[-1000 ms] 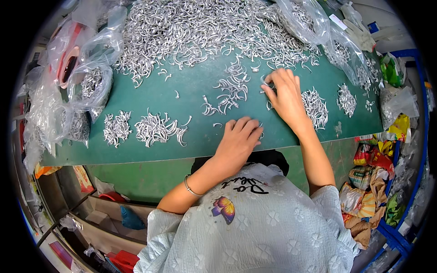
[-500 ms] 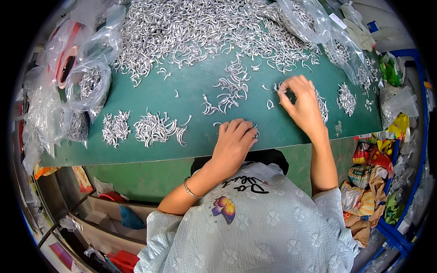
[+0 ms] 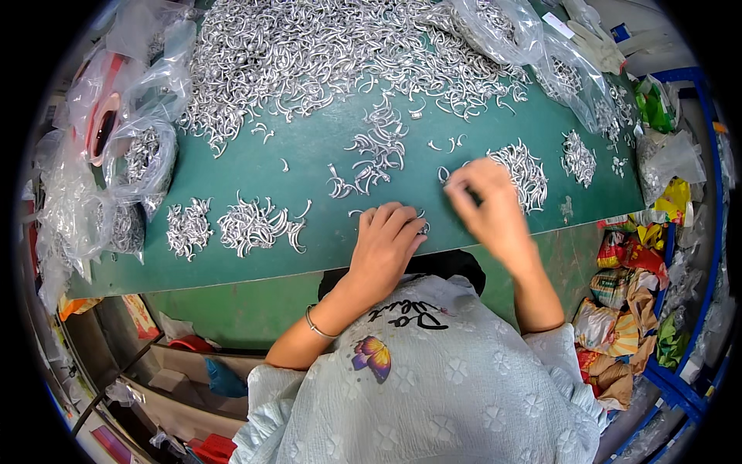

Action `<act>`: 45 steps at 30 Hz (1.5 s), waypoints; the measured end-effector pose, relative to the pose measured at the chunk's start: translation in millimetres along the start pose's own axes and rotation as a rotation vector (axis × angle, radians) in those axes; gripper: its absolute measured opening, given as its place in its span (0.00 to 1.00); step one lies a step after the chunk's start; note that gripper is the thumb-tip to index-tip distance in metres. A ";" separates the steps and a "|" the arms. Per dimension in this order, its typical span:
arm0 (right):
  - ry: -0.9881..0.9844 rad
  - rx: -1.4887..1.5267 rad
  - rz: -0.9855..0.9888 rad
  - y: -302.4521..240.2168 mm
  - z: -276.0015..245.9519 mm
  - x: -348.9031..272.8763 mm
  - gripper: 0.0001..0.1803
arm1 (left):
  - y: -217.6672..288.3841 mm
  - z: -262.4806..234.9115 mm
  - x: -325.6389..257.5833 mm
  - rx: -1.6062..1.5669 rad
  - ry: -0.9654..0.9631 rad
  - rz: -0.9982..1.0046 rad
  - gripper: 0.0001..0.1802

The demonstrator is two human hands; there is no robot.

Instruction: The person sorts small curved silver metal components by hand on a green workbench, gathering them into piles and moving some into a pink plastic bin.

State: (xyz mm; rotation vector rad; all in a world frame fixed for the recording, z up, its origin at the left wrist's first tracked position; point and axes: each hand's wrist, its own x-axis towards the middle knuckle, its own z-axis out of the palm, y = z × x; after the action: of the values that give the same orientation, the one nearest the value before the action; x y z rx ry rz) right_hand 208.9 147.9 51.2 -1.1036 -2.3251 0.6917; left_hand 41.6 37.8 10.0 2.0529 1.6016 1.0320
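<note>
Small curved silver metal pieces lie on a green table [image 3: 309, 166]. My left hand [image 3: 384, 241] rests palm down near the front edge, fingers slightly apart and lying over a few pieces; bits of these [image 3: 423, 223] show around the fingertips. My right hand [image 3: 491, 205] is smeared by motion, with thumb and fingers bent towards each other; whether a piece is between them cannot be made out. Just left of it sits a looped silver piece [image 3: 443, 175]. A heap of slim curved pieces [image 3: 522, 174] lies at its right, and a loose cluster [image 3: 379, 147] between and beyond the hands.
A large mass of silver pieces [image 3: 309, 54] covers the far side. Smaller piles [image 3: 259, 224] lie at left and another [image 3: 577, 158] at right. Clear plastic bags [image 3: 147, 155] of pieces crowd both sides. A blue rack [image 3: 680, 390] with packets stands at right.
My right hand has come nearer and slightly left, uncovering the heap at right and small loose pieces beyond it. My left hand stays on its pieces. The whole view has shifted slightly.
</note>
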 end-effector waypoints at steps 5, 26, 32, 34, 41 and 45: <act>-0.240 0.065 0.008 -15.2 16.6 -0.9 0.03 | -1.4 -1.1 -3.3 -0.057 0.007 -0.020 0.18; -0.052 -0.081 0.043 13.2 4.9 -0.1 0.19 | -0.5 -1.6 -2.3 -0.027 0.019 0.007 0.19; 0.033 0.123 0.157 13.0 -7.5 16.2 0.14 | -1.6 -1.5 -6.4 -0.025 0.037 -0.029 0.17; 0.002 0.055 0.050 19.9 5.7 17.0 0.13 | 0.0 -3.4 -4.1 -0.025 0.035 -0.028 0.17; -0.100 0.171 0.102 20.7 -9.0 19.7 0.13 | -2.1 -4.6 -9.6 -0.018 0.066 -0.046 0.17; -0.057 0.155 -0.070 18.9 2.0 36.5 0.13 | -1.6 -5.0 -8.1 -0.024 0.060 -0.046 0.17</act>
State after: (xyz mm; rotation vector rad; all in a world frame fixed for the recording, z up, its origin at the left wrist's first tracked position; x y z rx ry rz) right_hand 197.7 187.0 45.2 -0.9411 -2.3014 0.8707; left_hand 36.1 29.9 9.6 1.9778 1.6494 1.1009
